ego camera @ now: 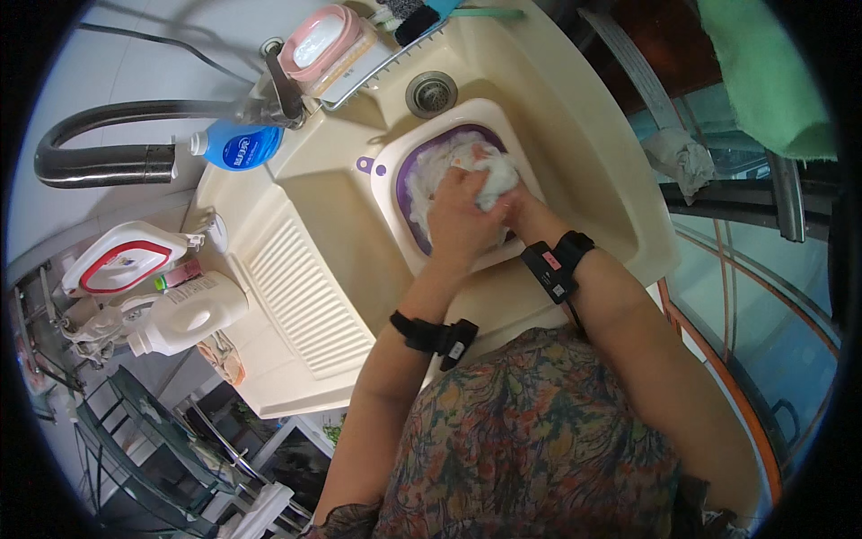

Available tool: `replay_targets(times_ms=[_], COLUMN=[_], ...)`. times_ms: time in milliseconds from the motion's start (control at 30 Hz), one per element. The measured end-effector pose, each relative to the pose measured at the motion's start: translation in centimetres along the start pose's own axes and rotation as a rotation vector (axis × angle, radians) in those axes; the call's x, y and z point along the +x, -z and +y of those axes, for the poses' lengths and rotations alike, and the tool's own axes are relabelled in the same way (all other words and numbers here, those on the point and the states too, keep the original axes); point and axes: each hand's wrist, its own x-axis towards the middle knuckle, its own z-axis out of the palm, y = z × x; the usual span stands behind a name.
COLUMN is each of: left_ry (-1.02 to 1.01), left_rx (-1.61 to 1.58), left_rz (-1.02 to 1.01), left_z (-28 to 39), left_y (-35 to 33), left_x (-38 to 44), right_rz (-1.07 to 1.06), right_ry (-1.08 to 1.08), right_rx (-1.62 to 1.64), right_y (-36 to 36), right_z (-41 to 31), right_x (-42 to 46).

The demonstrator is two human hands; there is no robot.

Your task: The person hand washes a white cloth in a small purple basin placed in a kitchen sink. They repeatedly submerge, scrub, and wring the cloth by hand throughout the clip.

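Observation:
A white plastic washbasin with a purple inner wall (pixel 379 176) stands in the cream laundry sink. Wet, whitish cloth (pixel 500 176) and suds fill much of the basin. My left hand (pixel 465 212) and my right hand (pixel 517 202) meet over it, with the cloth bunched between them. Part of the right hand's fingers is hidden by the cloth and suds. Each wrist wears a black strap with a small device.
A ribbed washboard (pixel 306 290) is moulded into the sink's left side, and a drain (pixel 432 94) lies beyond the basin. A metal faucet (pixel 108 162), a blue detergent bottle (pixel 242 145), a white jug (pixel 195 313) and a pink soap dish (pixel 320 40) stand around the rim.

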Motion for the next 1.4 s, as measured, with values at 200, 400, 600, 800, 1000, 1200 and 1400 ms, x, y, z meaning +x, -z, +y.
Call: replay_targets(times_ms=[200,400,600,800,1000,1200,1400], left_ry=[-0.048,0.143,-0.065,0.069,-0.042,0.274,-0.189], left_rx=[0.007,0.253,0.36,-0.016,-0.007,0.052,0.072], left_rz=[0.238,0.314,-0.021,-0.046,0.131,0.31,0.223], left_z=[-4.3,-8.1,-9.5,-5.7,0.2,-6.3,0.2], left_y=[-2.5,-3.8,-4.2,-2.3,-0.4,0.1,-0.6], left_x=[2.7,4.1,2.4,3.2,0.2,3.5,-1.8], right_rz=[0.167,0.441,0.348,0.366,0.02,0.436,-0.177], right_ry=[0.093,0.091,0.065,0.008,-0.003,0.098,-0.209], right_rx=[-0.046,-0.061,-0.054,-0.169,0.062,-0.234,0.119], right_y=[-1.4,-4.3,-1.4,-3.3,0.6,-7.4,-3.5], right_z=[1.7,0.1,0.0,-1.9,1.6,2.4,-0.6], right_x=[0.7,-1.7,-0.2,-1.7,0.0,-3.6,-2.9])
